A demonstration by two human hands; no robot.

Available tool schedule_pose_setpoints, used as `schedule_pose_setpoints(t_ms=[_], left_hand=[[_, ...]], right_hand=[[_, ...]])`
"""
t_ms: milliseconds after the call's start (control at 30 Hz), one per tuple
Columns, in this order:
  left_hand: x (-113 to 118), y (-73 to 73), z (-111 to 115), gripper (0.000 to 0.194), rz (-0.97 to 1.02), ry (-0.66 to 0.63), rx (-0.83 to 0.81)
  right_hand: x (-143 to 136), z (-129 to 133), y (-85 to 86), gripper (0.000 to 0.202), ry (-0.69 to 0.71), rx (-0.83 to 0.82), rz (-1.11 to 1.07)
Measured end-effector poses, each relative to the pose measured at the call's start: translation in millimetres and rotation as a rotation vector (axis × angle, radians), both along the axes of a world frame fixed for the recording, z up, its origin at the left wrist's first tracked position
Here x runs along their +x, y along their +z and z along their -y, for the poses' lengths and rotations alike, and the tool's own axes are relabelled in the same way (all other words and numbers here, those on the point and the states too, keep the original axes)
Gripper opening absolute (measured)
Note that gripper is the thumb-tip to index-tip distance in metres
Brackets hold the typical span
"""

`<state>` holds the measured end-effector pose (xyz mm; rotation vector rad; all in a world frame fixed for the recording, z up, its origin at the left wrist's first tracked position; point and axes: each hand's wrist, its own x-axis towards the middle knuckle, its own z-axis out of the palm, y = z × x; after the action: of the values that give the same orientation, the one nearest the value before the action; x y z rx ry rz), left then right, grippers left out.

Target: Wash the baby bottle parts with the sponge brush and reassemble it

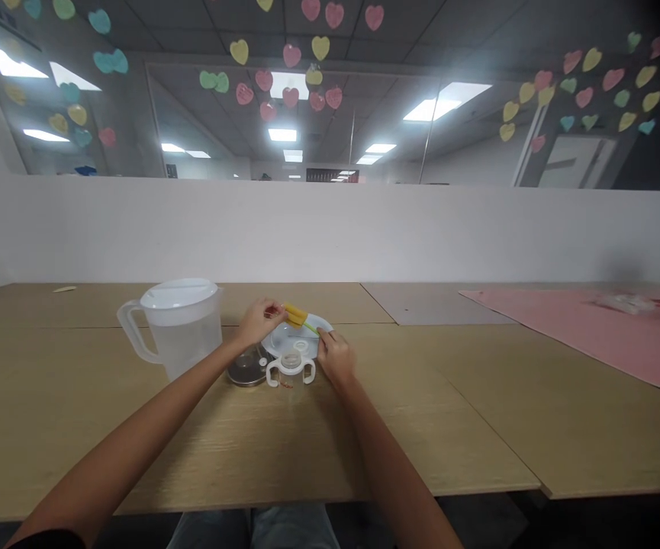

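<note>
My right hand (pixel 336 355) is closed round the thin green handle of a brush with a yellow sponge-like head (pixel 296 315). At the head's left end, the fingers of my left hand (pixel 261 320) are pinched together; what lies between them is too small to make out. Below the brush is a white plate (pixel 325 323) with a white ring (pixel 301 347) on it. Nearer to me stands a clear baby bottle (pixel 291 366) with two white side handles and no cap on its neck. A dark round dish or lid (pixel 246 375) lies left of the bottle, partly under my left wrist.
A translucent white pitcher (pixel 186 328) with clear liquid stands left of my left forearm. A pink cloth (pixel 593 335) covers the table's right end, with blurred clear items on it. Behind the wooden table (pixel 421 427) rises a white wall (pixel 330 232) below windows.
</note>
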<state>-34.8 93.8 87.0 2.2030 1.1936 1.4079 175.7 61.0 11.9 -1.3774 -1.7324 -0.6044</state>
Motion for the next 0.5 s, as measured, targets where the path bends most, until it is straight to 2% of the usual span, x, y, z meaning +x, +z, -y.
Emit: schedule_pose_setpoints(t_ms=[167, 267, 367, 500], left_hand=[[-16, -12.5, 5, 0.017, -0.044, 0.084, -0.082], [-34, -23.3, 16, 0.028, -0.087, 0.108, -0.147], [-50, -38.7, 27, 0.036, -0.153, 0.09, -0.164], [-60, -64.7, 34, 0.023, -0.113, 0.068, -0.264]], right_hand=[[-2, 2, 3.5, 0.03, -0.001, 0.02, -0.055], [-3, 4, 6.9, 0.031, -0.017, 0.014, -0.13], [-4, 5, 9.6, 0.032, -0.019, -0.001, -0.191], [-5, 5, 9.9, 0.032, -0.01, -0.016, -0.211]])
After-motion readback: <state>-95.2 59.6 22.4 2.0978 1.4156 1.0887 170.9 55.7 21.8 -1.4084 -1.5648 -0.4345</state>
